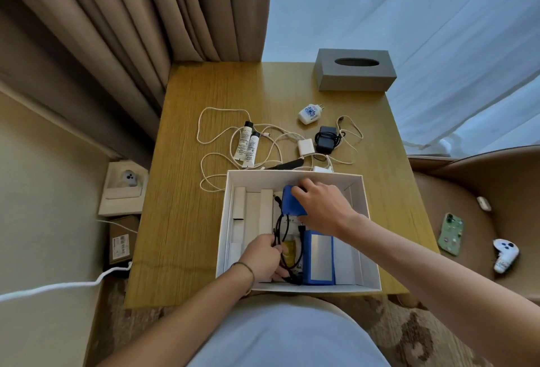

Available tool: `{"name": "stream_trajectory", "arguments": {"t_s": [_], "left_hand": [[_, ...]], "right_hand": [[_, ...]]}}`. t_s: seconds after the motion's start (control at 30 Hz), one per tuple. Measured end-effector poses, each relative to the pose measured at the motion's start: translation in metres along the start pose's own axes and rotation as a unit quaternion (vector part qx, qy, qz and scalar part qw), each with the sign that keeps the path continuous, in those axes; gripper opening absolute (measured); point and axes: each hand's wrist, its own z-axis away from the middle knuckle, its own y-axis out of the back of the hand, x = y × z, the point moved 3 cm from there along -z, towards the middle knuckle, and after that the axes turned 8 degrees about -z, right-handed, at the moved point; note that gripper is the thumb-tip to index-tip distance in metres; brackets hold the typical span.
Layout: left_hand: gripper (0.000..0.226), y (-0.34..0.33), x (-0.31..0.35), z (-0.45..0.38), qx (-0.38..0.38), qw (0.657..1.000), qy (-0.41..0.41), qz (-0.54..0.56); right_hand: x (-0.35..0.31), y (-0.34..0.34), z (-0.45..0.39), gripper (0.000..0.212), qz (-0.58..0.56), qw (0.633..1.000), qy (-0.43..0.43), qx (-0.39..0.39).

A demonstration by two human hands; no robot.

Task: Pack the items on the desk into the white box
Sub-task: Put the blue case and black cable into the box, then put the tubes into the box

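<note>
Head view, looking down on the light wooden desk (187, 220): open white cardboard box (368, 205) at the near edge, both hands inside it. Left hand (263, 255) near-left in the box, fingers curled round a loop of thin black cable (279, 224). Right hand (324, 205) farther in, fingers bent over the top of a small blue rectangular pack (290, 200), gripping it; thumb hidden, so exact hold unclear. Second, larger blue pack with a silver panel (318, 257) lying flat at the near right of the box, a yellowish item just left of it, white cardboard dividers (244, 208) along the left side.

Still out on the desk, just beyond the far wall: two white tubes with black caps (245, 147), tangled white cords (216, 129), a small white square adapter (305, 146), a black charger wrapped in its own cable (326, 139), a white plug with a blue pattern (309, 114). Grey tissue box (355, 69) at the far right corner.

Likely risks: black cable snagging under the blue pack as it settles, leaving it tilted; loops springing over the wall once released; white cords dragging tubes along when lifted, being so intertwined.

Box itself: shallow, rigid, matt white, roughly half filled
</note>
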Motion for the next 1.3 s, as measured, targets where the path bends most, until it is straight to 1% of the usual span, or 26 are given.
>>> {"name": "stream_trajectory", "arguments": {"t_s": [0.07,0.13,0.2,0.3,0.37,0.43,0.5,0.57,0.63,0.7,0.8,0.83,0.87,0.93,1.0,1.07,1.17,1.3], "left_hand": [[0.027,-0.002,0.000,-0.011,0.041,0.989,-0.031,-0.136],[0.027,-0.004,0.000,-0.017,0.068,0.962,-0.048,-0.259],[0.023,-0.006,-0.001,-0.023,0.073,0.935,-0.050,-0.345],[0.018,-0.010,0.001,-0.029,0.078,0.880,-0.056,-0.465],[0.019,-0.016,0.004,-0.030,0.082,0.831,-0.063,-0.547],[0.019,-0.022,0.007,-0.032,0.081,0.785,-0.074,-0.610],[0.019,-0.027,0.009,-0.034,0.072,0.747,-0.077,-0.657],[0.018,-0.029,0.010,-0.036,0.064,0.716,-0.082,-0.691],[0.018,-0.029,0.011,-0.036,0.056,0.694,-0.090,-0.712],[0.020,-0.023,0.016,-0.033,0.058,0.689,-0.094,-0.716],[0.021,-0.008,0.035,-0.022,0.089,0.686,-0.112,-0.713],[0.021,-0.002,0.043,-0.016,0.113,0.694,-0.127,-0.700],[0.023,0.004,0.052,-0.010,0.141,0.710,-0.148,-0.673],[0.026,0.020,0.071,0.001,0.205,0.749,-0.202,-0.596],[0.026,0.040,0.089,0.007,0.268,0.775,-0.253,-0.514],[0.023,0.062,0.102,0.004,0.304,0.792,-0.267,-0.457],[0.016,0.095,0.108,-0.008,0.336,0.815,-0.243,-0.404],[0.016,0.132,0.105,-0.015,0.377,0.834,-0.208,-0.345]], "right_hand": [[0.000,-0.009,0.001,0.064,0.014,1.000,-0.014,-0.012],[-0.001,-0.015,0.001,0.068,0.027,0.999,-0.025,-0.019],[-0.003,-0.018,0.000,0.066,0.035,0.999,-0.033,-0.017],[-0.002,-0.021,0.002,0.063,0.033,0.999,-0.039,-0.019],[0.001,-0.023,0.004,0.059,0.028,0.999,-0.041,-0.021],[0.005,-0.025,0.005,0.056,0.019,0.999,-0.046,-0.020],[0.008,-0.024,0.005,0.056,0.009,0.998,-0.053,-0.023],[0.009,-0.021,0.005,0.052,-0.011,0.998,-0.053,-0.022],[0.008,-0.011,0.005,0.040,-0.041,0.998,-0.050,-0.009],[0.007,0.005,0.007,0.028,-0.089,0.995,-0.044,0.021],[0.008,0.040,0.008,0.013,-0.169,0.980,-0.031,0.102],[0.011,0.051,0.006,0.013,-0.186,0.973,-0.031,0.133],[0.015,0.061,0.004,0.013,-0.198,0.967,-0.035,0.157],[0.024,0.077,-0.008,0.014,-0.212,0.959,-0.051,0.182],[0.032,0.084,-0.028,0.016,-0.219,0.957,-0.065,0.177],[0.036,0.083,-0.054,0.018,-0.228,0.959,-0.066,0.154],[0.034,0.074,-0.094,0.022,-0.218,0.968,-0.045,0.118],[0.024,0.055,-0.142,0.032,-0.165,0.983,0.016,0.079]]}}
